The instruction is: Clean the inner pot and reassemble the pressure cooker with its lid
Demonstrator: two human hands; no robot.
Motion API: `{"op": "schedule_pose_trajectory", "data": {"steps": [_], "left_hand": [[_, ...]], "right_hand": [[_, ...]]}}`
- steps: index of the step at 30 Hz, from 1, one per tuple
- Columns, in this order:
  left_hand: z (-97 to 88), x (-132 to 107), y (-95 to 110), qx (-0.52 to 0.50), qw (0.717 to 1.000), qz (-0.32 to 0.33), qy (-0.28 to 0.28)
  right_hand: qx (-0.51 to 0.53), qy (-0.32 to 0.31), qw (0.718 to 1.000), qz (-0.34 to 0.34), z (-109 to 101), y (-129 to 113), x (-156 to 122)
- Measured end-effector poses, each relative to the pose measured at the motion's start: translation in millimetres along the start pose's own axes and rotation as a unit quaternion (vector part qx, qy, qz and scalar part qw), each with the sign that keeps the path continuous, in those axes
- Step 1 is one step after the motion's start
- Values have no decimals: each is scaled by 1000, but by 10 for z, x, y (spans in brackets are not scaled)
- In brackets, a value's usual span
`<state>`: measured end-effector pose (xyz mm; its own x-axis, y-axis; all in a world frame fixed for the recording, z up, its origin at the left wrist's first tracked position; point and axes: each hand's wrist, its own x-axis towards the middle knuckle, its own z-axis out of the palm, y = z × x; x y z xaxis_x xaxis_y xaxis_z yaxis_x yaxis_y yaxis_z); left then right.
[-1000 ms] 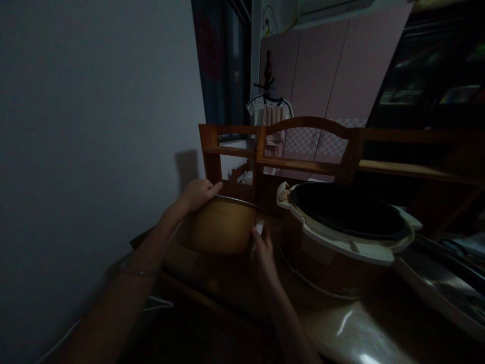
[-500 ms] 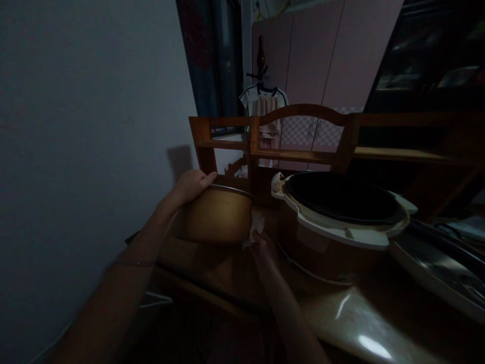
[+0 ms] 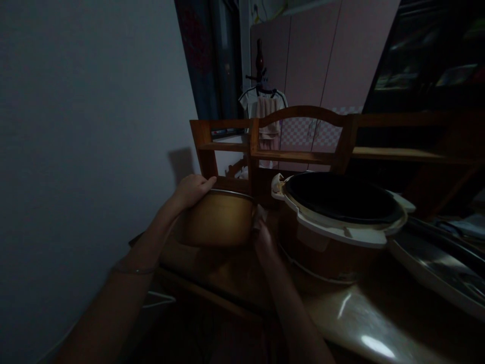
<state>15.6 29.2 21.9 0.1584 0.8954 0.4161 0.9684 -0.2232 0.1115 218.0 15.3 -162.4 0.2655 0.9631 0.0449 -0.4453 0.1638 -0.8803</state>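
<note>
Wiping down the outer wall of a pot: apparent step in hand, judged from the cloth at its side. Pot: one, golden-brown, above the table, left of the cooker, near the wall; contact between base and tabletop unclear. Left hand: closed over the left end of the rim, thumb towards the right, other fingers mostly hidden. Right hand: pinching a pale cloth against or just beside the pot's right side; fingertips too dark to tell. Direction: rim uppermost, inside unseen, mouth seemingly tipped away towards the shelf; broadest span left to right. Next move: likely calls for turning the pot to bring unwiped wall under the cloth
</note>
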Motion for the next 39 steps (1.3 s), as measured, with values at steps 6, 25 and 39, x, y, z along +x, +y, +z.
{"op": "schedule_pose_trajectory", "data": {"steps": [6, 25, 39], "left_hand": [[-7, -55, 9, 24, 999, -20, 10], [-52, -7, 351, 38, 998, -10, -52], [72, 231, 441, -32, 990, 33, -132]], "right_hand": [[3, -31, 1000, 1, 149, -147, -257], [-335, -146, 866, -341, 248, -508, -705], [-504, -203, 718, -436, 286, -730, -800]]}}
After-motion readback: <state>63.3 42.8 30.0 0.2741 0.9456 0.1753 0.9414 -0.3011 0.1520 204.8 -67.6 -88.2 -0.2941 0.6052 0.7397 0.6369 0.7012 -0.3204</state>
